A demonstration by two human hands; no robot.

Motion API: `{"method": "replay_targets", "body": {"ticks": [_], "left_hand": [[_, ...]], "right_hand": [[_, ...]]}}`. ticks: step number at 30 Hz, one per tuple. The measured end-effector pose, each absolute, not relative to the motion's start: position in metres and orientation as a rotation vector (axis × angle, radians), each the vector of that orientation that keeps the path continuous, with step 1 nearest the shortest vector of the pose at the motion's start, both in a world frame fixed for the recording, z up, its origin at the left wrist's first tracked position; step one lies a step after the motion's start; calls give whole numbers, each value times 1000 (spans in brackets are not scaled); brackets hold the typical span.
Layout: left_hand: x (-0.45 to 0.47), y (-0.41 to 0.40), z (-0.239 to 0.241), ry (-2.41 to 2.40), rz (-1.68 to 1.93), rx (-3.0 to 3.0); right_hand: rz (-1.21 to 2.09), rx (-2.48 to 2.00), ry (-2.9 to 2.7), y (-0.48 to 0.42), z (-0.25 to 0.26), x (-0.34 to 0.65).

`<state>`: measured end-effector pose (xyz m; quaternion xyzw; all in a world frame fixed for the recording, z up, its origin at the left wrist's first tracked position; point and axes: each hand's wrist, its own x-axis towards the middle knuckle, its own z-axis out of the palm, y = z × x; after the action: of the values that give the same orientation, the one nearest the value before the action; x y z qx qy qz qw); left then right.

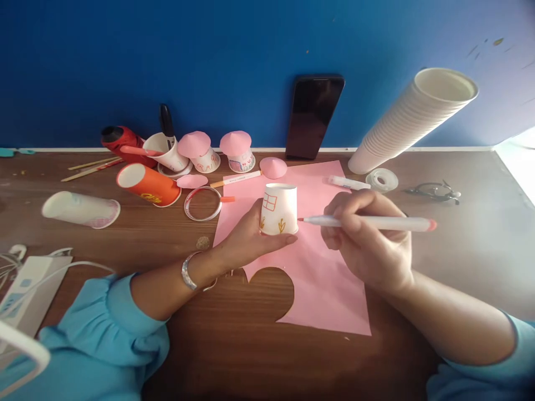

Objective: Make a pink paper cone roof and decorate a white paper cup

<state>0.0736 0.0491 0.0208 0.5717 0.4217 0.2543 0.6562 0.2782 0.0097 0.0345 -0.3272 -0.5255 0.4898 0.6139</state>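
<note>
My left hand (254, 228) grips a small white paper cup (281, 209) turned upside down, thumb along its lower rim. An orange-red window and yellowish-brown plants are drawn on its side. Between the fingers of my right hand (368, 234) is a white felt-tip pen (388, 223) with a reddish tip and end. That tip points left, right beside the cup; whether it touches cannot be made out. Beneath both lies a pink paper sheet (326, 295) with a round piece cut out. Behind the cup are a pink paper cone (273, 167) and an orange marker (238, 179).
Two cups with pink cone tops (236, 150) stand near the blue wall. A phone (314, 117) leans there, beside a tall leaning stack of cups (412, 120). Tape rolls (203, 203), an orange cup (148, 185) and a power strip (29, 289) lie left; glasses (434, 191) lie right.
</note>
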Motion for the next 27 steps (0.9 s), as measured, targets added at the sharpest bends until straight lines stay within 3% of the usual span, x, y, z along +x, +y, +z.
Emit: {"method": "replay_targets", "body": {"ticks": [3, 12, 27], "left_hand": [[72, 51, 17, 929, 588, 1325], [72, 50, 8, 1052, 600, 1410], [72, 51, 10, 1048, 589, 1510]], "right_hand": [[1038, -826, -1434, 6, 29, 279], [236, -766, -2000, -1, 26, 275], [150, -811, -2035, 6, 20, 275]]}}
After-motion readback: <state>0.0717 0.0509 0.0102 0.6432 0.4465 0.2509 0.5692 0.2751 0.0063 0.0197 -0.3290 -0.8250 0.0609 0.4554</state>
